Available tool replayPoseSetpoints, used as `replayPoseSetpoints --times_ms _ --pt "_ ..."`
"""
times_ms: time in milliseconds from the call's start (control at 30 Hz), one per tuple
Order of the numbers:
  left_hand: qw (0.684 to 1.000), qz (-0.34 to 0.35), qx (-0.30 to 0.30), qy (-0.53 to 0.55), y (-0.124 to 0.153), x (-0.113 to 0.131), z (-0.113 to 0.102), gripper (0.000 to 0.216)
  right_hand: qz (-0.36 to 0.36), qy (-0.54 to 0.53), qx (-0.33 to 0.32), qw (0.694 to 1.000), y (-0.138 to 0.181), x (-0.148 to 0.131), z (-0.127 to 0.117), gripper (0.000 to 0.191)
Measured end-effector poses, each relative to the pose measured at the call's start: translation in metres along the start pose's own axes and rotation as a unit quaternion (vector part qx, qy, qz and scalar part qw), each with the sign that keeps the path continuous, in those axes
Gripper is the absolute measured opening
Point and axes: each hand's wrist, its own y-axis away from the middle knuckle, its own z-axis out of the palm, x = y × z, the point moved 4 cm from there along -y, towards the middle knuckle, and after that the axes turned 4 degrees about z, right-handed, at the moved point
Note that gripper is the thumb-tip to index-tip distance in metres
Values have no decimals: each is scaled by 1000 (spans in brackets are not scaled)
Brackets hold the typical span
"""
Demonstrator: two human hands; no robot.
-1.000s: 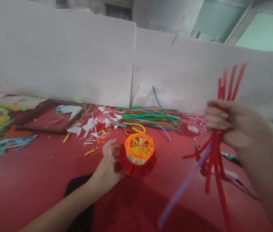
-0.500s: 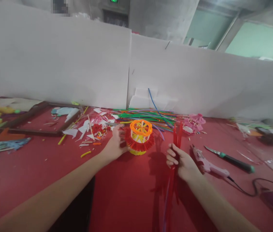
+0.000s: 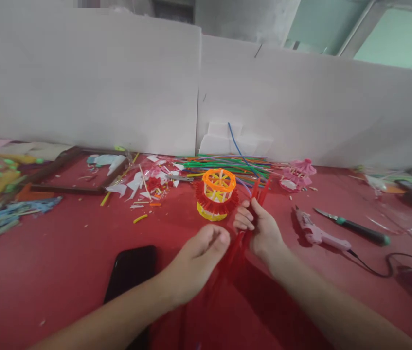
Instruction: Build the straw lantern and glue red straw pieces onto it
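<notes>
My right hand (image 3: pixel 264 228) is closed around a bundle of red pipe cleaners (image 3: pixel 260 192), whose ends stick out above and below the fist. Just left of the bundle is my left hand (image 3: pixel 204 257), its fingers curled in and the thumb pressed toward them. Whatever it pinches, if anything, is hidden. Beyond both hands stands a small round lantern-like craft piece (image 3: pixel 217 194) with an orange top ring, white posts, a fuzzy red band and a yellow base. Neither hand touches it.
A black phone (image 3: pixel 133 267) lies partly under my left forearm. To the right are a pink glue gun (image 3: pixel 320 236) with a cord and a green-black craft knife (image 3: pixel 355 228). Scraps, coloured pipe cleaners (image 3: pixel 223 167) and a pink craft piece (image 3: pixel 298 175) lie along the white partition.
My left hand has let go of the craft piece and come toward me and right, beside the red bundle. My right hand has shifted left and slightly up with the bundle, which now slants.
</notes>
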Motion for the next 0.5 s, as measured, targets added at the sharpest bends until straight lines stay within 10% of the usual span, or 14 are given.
replayPoseSetpoints --times_ms 167,500 --pt "970 -178 -44 158 2 -32 14 52 -3 -42 48 998 -4 18 -11 25" --pt "961 -245 25 124 2 -31 -12 29 -53 -74 81 993 -17 -24 -35 32"
